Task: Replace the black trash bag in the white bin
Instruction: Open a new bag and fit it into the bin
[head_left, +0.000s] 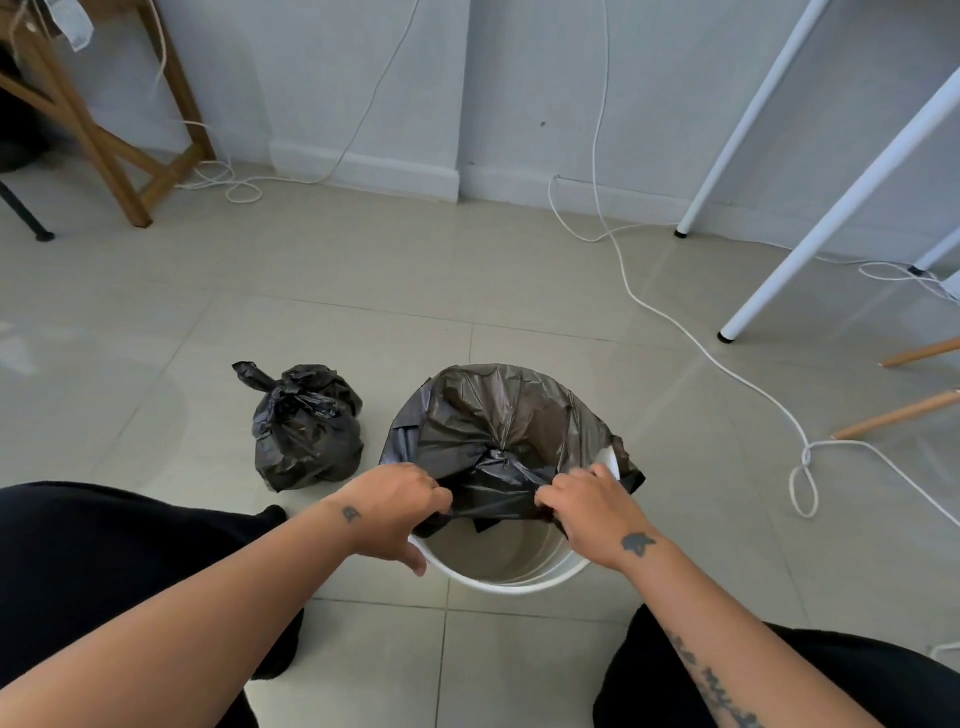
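The fresh black trash bag (498, 415) sits in the mouth of the white bin (498, 584). Its far edge is folded over the far rim, which anchors that side. The near edge is not yet over the near rim, and bare white wall shows inside the bin below it.

Both hands hold this loose near edge. The left hand (397, 506) has its fingers curled into the plastic at the left of the bin, and the right hand (589, 512) pinches the plastic at the right. The hands are set apart along the edge, probably to stretch the opening wide enough to reach the near rim (the plastic is bunched between them).

The full bag (306, 426), knotted at the top, stands on the floor (363, 322) just left of the bin, apart from both hands.
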